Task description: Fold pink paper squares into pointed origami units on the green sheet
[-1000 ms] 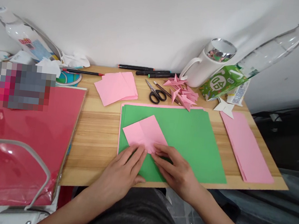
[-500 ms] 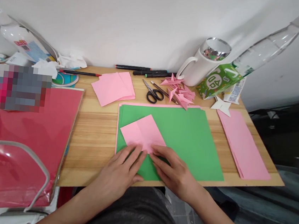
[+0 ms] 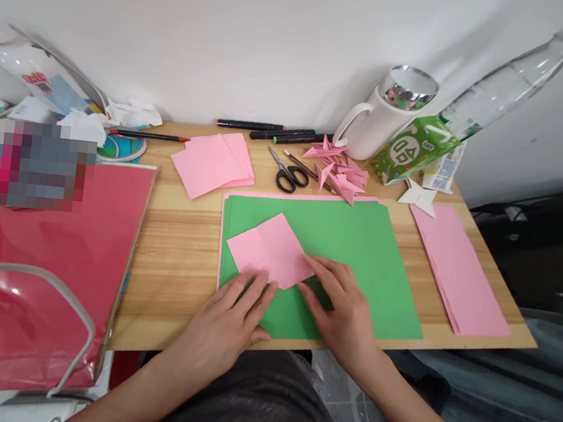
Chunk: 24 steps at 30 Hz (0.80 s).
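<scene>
A pink paper square [image 3: 268, 246] with a crease lies on a green sheet [image 3: 358, 246] on the wooden table. My left hand [image 3: 230, 320] lies flat, fingers stretched out, its tips pressing the square's near edge. My right hand [image 3: 342, 305] also lies flat on the green sheet, fingertips touching the square's right near corner. Neither hand holds anything.
Behind the green sheet lie scissors [image 3: 288, 171], folded pink paper pieces [image 3: 339, 170], a stack of pink squares [image 3: 214, 160], markers [image 3: 270, 130] and a white mug [image 3: 386, 118]. Pink strips [image 3: 459, 270] lie at the right. A red plastic-wrapped packet [image 3: 51, 247] covers the left.
My right hand has slid to the right along the square's near edge, from the middle to its right corner. My left hand stays in place.
</scene>
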### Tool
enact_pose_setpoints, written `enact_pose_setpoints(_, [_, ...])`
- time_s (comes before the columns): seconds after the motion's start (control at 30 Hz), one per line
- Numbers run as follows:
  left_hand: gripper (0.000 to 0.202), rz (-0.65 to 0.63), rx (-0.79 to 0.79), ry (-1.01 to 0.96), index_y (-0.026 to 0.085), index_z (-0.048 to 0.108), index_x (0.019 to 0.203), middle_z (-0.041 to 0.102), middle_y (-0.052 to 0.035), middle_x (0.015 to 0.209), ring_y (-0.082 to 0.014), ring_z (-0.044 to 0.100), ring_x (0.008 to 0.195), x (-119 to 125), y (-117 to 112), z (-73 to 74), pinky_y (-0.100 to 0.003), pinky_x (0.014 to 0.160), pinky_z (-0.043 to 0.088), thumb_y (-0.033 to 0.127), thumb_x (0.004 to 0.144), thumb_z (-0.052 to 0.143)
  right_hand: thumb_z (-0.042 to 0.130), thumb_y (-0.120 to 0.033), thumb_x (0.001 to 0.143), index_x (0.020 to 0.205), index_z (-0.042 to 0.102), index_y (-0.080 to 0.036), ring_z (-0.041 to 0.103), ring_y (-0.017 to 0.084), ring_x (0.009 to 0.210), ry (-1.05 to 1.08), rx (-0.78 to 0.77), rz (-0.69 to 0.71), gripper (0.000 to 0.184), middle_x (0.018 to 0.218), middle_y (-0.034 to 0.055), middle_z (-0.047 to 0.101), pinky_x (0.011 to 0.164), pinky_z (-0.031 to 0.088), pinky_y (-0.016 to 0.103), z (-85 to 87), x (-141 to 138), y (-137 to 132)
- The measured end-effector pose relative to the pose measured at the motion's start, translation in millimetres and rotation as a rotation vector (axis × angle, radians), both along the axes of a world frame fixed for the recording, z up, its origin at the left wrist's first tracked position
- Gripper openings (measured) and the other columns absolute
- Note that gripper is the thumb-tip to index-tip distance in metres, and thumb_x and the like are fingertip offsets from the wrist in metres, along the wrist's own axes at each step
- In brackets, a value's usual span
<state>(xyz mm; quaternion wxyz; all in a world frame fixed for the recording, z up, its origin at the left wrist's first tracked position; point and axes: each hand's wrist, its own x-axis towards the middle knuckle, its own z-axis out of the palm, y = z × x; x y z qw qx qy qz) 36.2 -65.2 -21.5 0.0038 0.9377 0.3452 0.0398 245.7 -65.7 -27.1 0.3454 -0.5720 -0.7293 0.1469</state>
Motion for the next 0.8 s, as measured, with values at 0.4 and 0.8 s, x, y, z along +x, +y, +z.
enact_pose_setpoints(0.4, [0.059,0.015,-0.015,0.023,0.012,0.042,0.136,0.044,-0.0108,0.142,-0.0280,0.040,0.129,0.4,-1.7,-0.6,-0.040,0.103,0.040,0.049,0.091,0.041,0.049,-0.012,0.089,0.119,0.059,-0.021,0.065,0.018,0.092,0.208,-0.033,0.136,0.033,0.102,0.0089,0.066,0.077,0.057,0.029,12.4,-16.1,1.0])
enact_pose_setpoints(0.8, [0.060,0.011,0.010,0.016,0.012,0.045,0.135,0.046,-0.0101,0.141,-0.0277,0.042,0.127,0.7,0.0,2.6,-0.039,0.102,0.041,0.050,0.088,0.046,0.054,-0.014,0.087,0.112,0.060,-0.018,0.064,0.016,0.081,0.078,0.003,0.090,0.026,0.103,0.0099,0.062,0.071,0.057,0.030,4.6,-7.9,10.1])
